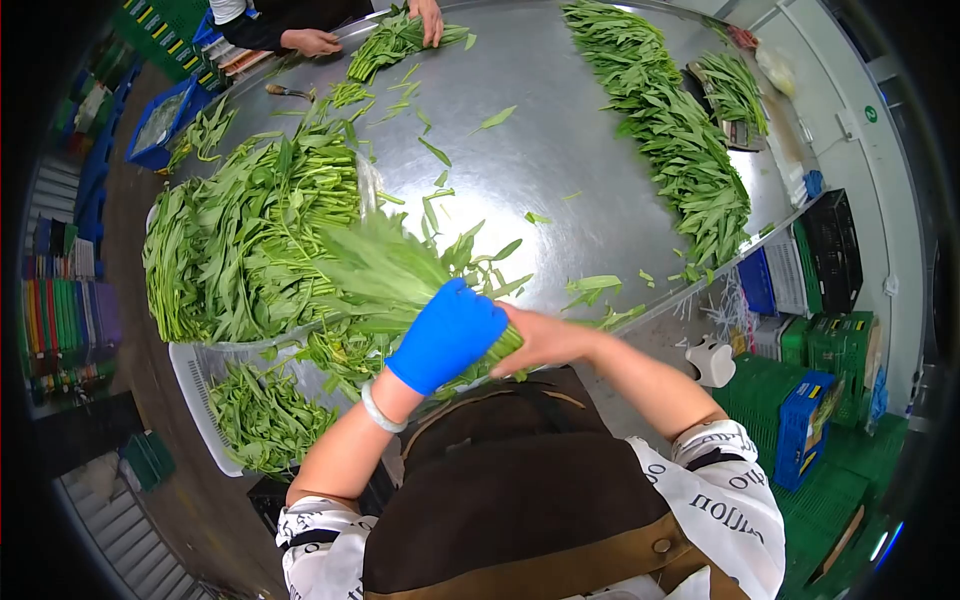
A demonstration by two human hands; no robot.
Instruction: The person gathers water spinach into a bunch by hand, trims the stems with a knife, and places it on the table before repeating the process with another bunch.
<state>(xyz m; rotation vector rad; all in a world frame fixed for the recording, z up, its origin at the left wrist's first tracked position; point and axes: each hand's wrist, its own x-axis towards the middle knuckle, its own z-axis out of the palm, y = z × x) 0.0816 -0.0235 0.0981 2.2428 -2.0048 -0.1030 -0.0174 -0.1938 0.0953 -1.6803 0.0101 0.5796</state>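
My left hand (447, 335), in a blue glove, is closed around a bunch of water spinach (380, 270). The leafy end points away to the left and is slightly blurred. My bare right hand (545, 338) is wrapped around the stem end of the same bunch, close beside the glove; some of its fingers are hidden. Just left of the bunch lies a large pile of water spinach (250, 230) on the metal table (520, 170). Loose leaves (480, 265) are scattered beyond my hands.
A white crate (195, 400) with greens stands below the table's left edge. Bunches in a long row (665, 130) lie on the right, near a scale (740, 135). Across the table, a co-worker's hands (428, 22) touch another bunch (400, 42). A wooden-handled tool (288, 91) lies nearby.
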